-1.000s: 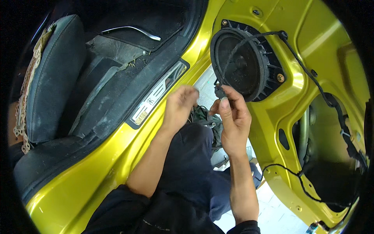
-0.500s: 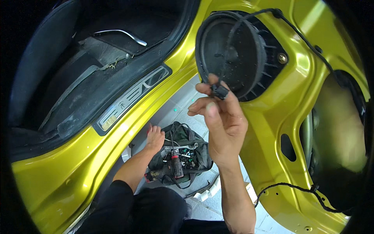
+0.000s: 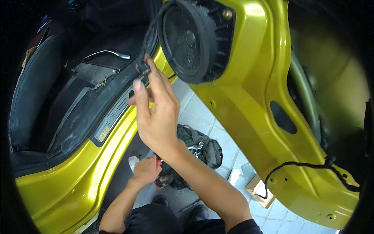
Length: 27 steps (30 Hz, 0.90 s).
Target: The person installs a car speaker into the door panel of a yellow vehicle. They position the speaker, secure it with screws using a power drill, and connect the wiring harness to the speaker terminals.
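Observation:
My right hand is raised over the car's door sill, left of the round black door speaker. Its fingers pinch a small black wiring connector, and a dark cable runs up from it. Lower down, my left hand is closed around a red-handled tool, most of it hidden by the fingers. Beside that hand sits a black tool bag on the floor, partly covered by my right forearm. A shiny wrench end shows in the bag.
The open yellow door fills the right side, with a black cable hanging along its lower part. At left are the yellow sill and a dark seat. A small cardboard box lies on the tiles under the door.
My right hand has carried the connector left, from in front of the speaker to over the sill. My left hand has drawn lower, away from the bag's opening. The view has shifted.

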Each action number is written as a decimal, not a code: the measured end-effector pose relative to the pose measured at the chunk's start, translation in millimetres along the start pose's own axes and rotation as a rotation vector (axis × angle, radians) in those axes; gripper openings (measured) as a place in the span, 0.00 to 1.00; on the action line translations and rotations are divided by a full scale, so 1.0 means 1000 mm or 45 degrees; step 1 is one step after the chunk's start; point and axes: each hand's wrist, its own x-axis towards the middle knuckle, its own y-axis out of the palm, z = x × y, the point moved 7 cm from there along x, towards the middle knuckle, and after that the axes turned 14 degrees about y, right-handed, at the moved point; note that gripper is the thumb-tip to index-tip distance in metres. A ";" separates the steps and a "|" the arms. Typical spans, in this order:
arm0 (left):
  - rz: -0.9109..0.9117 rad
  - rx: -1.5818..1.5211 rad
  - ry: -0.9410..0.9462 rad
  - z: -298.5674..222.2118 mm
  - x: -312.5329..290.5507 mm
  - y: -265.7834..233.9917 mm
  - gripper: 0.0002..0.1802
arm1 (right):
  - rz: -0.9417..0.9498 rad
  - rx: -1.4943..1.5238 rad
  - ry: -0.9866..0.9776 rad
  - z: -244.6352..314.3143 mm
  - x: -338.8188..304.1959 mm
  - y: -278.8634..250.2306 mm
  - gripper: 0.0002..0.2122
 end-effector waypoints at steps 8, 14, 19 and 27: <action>-0.715 -0.736 -0.230 -0.064 -0.145 -0.162 0.11 | 0.040 0.423 0.202 -0.020 0.015 -0.008 0.14; -1.055 -0.666 -0.054 -0.106 -0.153 -0.216 0.12 | 0.199 0.325 0.293 0.000 0.016 -0.026 0.15; -1.123 -0.606 0.081 -0.118 -0.127 -0.228 0.13 | 0.252 0.302 0.310 0.002 0.019 -0.031 0.14; -1.356 -0.088 0.386 -0.125 -0.115 -0.239 0.16 | 0.097 0.141 0.217 0.000 0.022 -0.035 0.11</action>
